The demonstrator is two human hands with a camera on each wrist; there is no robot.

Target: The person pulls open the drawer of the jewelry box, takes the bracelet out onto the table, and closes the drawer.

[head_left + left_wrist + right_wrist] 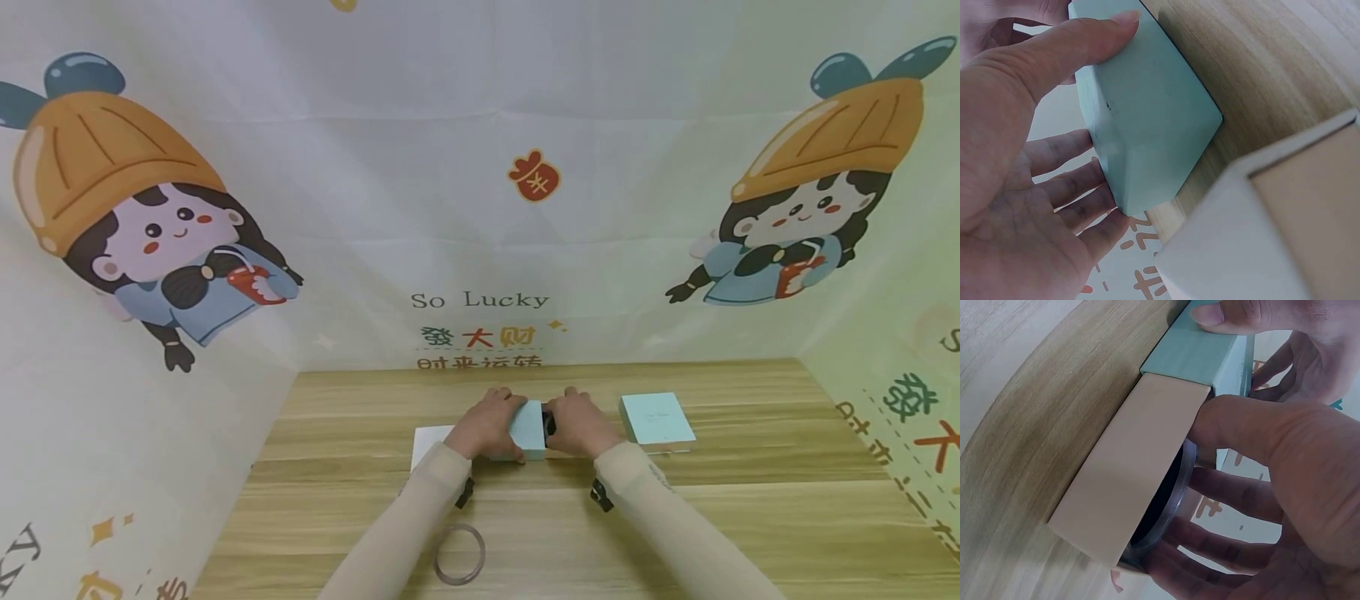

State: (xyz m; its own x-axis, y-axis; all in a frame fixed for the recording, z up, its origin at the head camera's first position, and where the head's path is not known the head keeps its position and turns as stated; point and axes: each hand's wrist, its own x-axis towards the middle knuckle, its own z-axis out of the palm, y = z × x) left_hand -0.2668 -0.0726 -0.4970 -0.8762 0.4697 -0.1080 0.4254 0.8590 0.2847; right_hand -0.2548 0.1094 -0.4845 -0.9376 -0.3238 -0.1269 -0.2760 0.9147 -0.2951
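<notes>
A mint-green box sleeve (529, 429) lies on the table, and my left hand (491, 421) grips it with thumb and fingers on opposite sides. From its right end a pale pink drawer (1129, 456) sticks out, with black inside. My right hand (579, 422) is at this drawer. In the right wrist view its fingers curl at a clear, rounded rim like a bangle's (1180, 490) inside the drawer, and its thumb lies by the sleeve's mouth. Part of this ring is hidden by the drawer wall and the fingers.
Right of my hands lies another mint-green box (658, 419). A white open box (1210, 228) with a beige inside stands to the left, partly behind my left hand in the head view. Nearer me, a translucent bangle (483, 552) lies on the wooden table (540, 533). Printed cloth walls surround the table.
</notes>
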